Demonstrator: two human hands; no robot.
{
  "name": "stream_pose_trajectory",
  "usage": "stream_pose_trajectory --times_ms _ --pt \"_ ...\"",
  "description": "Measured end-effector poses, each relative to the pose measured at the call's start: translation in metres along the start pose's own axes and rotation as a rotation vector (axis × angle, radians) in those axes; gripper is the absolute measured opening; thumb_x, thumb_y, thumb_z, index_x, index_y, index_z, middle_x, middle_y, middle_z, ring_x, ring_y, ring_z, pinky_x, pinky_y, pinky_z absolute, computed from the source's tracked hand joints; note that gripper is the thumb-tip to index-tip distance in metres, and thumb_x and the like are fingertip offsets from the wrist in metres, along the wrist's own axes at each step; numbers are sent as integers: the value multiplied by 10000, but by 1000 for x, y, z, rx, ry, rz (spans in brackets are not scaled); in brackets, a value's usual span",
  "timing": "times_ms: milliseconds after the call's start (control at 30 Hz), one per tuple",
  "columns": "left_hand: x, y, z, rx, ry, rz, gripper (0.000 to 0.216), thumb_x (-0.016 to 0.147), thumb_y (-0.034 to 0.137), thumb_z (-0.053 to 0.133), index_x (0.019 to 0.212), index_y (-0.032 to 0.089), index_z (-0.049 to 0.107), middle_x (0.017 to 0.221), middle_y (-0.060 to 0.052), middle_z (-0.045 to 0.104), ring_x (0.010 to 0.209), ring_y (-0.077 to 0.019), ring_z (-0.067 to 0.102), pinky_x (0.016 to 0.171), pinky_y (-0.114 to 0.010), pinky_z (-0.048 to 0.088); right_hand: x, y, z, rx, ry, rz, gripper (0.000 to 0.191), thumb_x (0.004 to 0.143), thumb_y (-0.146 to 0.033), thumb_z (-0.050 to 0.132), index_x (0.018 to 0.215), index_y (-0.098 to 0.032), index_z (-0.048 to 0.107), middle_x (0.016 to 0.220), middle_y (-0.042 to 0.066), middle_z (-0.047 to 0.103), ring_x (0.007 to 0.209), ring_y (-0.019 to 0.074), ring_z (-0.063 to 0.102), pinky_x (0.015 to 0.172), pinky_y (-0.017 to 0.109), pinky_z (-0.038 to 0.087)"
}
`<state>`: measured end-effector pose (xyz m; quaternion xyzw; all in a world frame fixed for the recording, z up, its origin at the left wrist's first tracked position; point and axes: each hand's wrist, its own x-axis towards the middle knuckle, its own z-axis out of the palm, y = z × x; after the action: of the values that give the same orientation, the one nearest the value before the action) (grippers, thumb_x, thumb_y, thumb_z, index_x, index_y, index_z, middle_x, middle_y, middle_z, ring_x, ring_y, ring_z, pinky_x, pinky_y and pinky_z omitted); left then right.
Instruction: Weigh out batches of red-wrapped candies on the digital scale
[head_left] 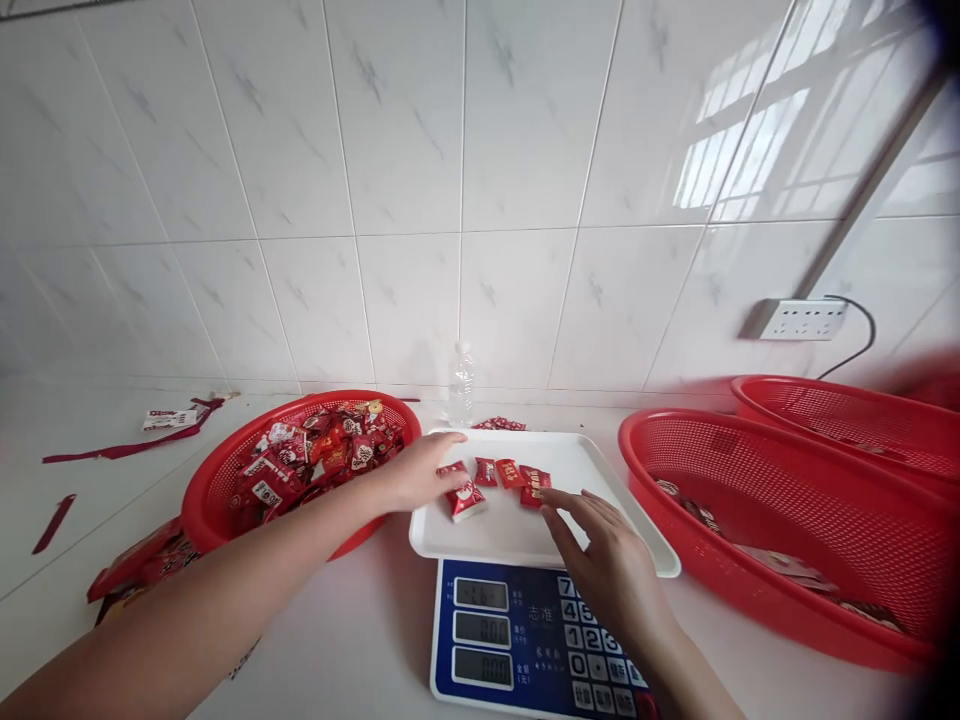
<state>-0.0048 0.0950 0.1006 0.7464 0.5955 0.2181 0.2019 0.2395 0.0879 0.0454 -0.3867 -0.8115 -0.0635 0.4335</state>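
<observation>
A white tray (480, 545) rests on a blue digital scale (540, 625). My left hand (421, 478) is over its left side, fingers stretched out and thumb apart, beside a red-and-white snack packet (466, 503); I cannot tell if the thumb touches it. A small dark red packet (486, 472) and an orange-red packet (509, 473) lie in the tray's middle. My right hand (606, 540) reaches over the front right of the tray with fingers apart. Its fingertips are at the edge of another red packet (534, 486), and contact is unclear.
A red basket (196, 500) of mixed snack packets stands left. Two more red baskets, a near one (787, 480) with a few packets and a far one (817, 395), are right. A clear bottle (462, 385) stands behind the tray. A power socket (801, 320) is on the tiled wall.
</observation>
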Motion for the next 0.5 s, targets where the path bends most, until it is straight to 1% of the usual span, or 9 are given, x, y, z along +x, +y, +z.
stream_pose_trajectory --times_ms 33,100,133,167,233,300,400,500 --pt "1 6 8 71 -56 35 616 820 421 578 1368 195 411 1477 -152 381 1375 -309 307 1092 -452 293 0 0 0 3 -3 6 276 965 -325 401 943 -215 653 849 42 753 776 222 706 825 411 540" --pt "4 17 23 175 -168 79 745 832 554 531 1453 221 290 1567 -135 188 1444 -323 57 1139 -523 136 0 1 0 13 1 11 267 966 -322 405 947 -215 649 849 39 753 780 219 705 830 408 535" --pt "6 23 29 201 -218 84 786 836 618 481 1475 224 244 1578 -133 137 1444 -325 -16 1137 -552 87 0 1 1 18 5 9 262 966 -320 407 951 -214 647 854 38 753 784 218 705 836 409 531" --pt "9 28 34 216 -266 83 819 837 670 425 1489 222 208 1581 -135 109 1441 -328 -53 1131 -572 58 0 1 1 24 7 7 259 967 -317 409 955 -212 646 860 36 753 783 216 705 844 410 527" --pt "16 38 43 233 -328 86 855 832 723 347 1501 220 171 1579 -145 96 1439 -340 -53 1119 -597 46 0 2 1 28 6 12 257 967 -316 411 957 -212 645 866 33 753 781 212 704 851 408 523" --pt "24 46 50 267 -350 93 830 835 723 332 1497 246 182 1580 -138 97 1438 -356 -30 1105 -621 51 0 3 1 21 4 20 262 966 -319 408 957 -215 647 870 33 753 793 215 705 847 404 524" --pt "38 52 61 341 -335 125 695 879 643 338 1468 283 263 1580 -118 133 1439 -360 12 1098 -625 72 0 4 1 12 9 12 279 967 -332 399 955 -216 653 865 32 754 790 216 706 836 401 530" --pt "49 51 67 340 -314 136 652 903 565 362 1466 250 265 1576 -135 143 1440 -357 36 1099 -619 93 0 4 1 7 29 -6 299 969 -342 389 939 -225 663 856 27 755 764 210 709 832 399 532"
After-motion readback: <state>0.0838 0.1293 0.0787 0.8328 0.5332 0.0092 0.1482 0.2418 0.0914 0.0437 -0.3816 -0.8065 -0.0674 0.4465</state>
